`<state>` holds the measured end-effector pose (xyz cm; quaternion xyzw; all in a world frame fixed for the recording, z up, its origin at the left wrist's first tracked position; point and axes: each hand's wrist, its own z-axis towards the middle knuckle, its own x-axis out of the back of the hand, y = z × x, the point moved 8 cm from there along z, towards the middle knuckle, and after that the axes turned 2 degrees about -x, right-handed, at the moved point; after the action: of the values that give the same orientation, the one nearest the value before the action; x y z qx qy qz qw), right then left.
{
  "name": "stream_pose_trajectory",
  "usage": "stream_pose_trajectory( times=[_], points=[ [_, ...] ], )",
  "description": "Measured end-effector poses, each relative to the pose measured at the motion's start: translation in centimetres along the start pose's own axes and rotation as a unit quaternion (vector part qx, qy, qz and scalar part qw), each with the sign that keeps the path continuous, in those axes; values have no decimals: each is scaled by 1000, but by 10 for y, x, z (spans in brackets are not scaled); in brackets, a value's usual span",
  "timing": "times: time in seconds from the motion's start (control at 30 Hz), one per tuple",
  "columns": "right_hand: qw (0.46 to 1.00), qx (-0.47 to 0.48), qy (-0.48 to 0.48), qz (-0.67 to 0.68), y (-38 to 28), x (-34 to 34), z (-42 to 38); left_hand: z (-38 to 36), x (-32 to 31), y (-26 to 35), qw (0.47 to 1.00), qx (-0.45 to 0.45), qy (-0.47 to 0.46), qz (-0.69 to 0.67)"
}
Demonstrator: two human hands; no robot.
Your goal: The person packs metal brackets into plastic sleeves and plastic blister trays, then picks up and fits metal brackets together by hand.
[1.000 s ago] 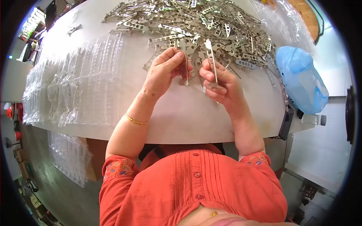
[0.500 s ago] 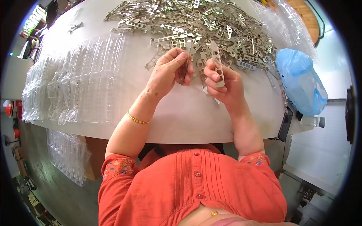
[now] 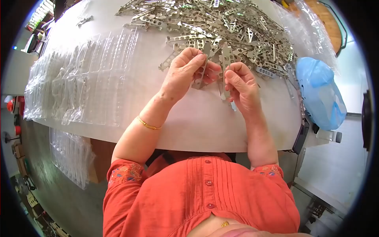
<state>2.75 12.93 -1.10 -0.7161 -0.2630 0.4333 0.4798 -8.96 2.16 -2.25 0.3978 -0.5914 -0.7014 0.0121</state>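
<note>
My left hand (image 3: pixel 184 73) is closed around a flat metal strip with round holes (image 3: pixel 200 75), held upright between thumb and fingers. In my right hand (image 3: pixel 241 83), a second metal strip (image 3: pixel 226 71) is pinched upright, its narrow edge side turned partly toward me. The two strips stand side by side, a small gap apart, above the white table (image 3: pixel 189 130). Just beyond my fingertips spreads a large heap of similar perforated metal strips (image 3: pixel 237 31).
Clear plastic trays (image 3: pixel 98 83) stand stacked at the left, with more trays (image 3: pixel 71 154) below the table edge. A blue plastic bag (image 3: pixel 319 91) sits at the right, near a dark phone-like object (image 3: pixel 301 136) and a clear bottle (image 3: pixel 329 136). One loose metal piece (image 3: pixel 84 20) lies far left.
The strip in my right hand has turned from showing its holed face to nearly edge-on, and my fingers have shifted to a pinch. My left hand has moved slightly right with its strip.
</note>
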Motion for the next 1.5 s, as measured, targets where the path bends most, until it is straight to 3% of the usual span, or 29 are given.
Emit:
stream_pose_trajectory(
  times=[0.23, 0.33, 0.63, 1.03, 1.33, 1.5],
  points=[
    [994, 31, -45, -96, 8, -10, -3, -4, -3, -4, 999, 9, 39, 7],
    [995, 24, -55, -81, 11, -14, -4, -4, -3, -9, 998, 2, 23, 53],
    [989, 55, -68, -122, 14, -18, -1, -9, -14, -8, 999, 12, -23, -21],
    [963, 91, -34, -251, 7, -22, -8, -10, -24, -8, 996, 1, -89, -26],
    [941, 129, -17, -314, 1, -20, -9, -16, -34, 2, 995, -35, -70, 67],
    [891, 204, 4, -406, -15, -27, -15, -13, -26, 3, 968, -93, -19, 230]
  ],
)
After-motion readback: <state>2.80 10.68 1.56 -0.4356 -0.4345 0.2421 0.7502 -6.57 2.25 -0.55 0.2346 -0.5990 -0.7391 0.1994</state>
